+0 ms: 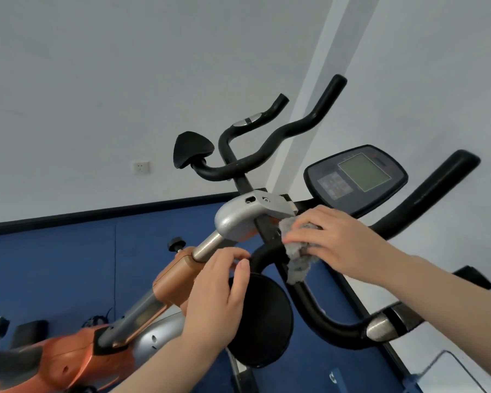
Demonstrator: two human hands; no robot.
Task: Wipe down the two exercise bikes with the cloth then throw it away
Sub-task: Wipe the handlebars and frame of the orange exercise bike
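While the right hand (343, 245) pinched the grey cloth (296, 256) against the near bike's handlebar (318, 313), the left hand (219, 302) (fingers loosely curled) braced the stem; bunched cloth might slip off.

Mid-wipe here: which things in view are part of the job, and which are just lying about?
Job:
grey cloth under the right hand
near bike's handlebar, steadied by the left hand
console
second bike's handlebar and saddle

Lying about:
wall socket
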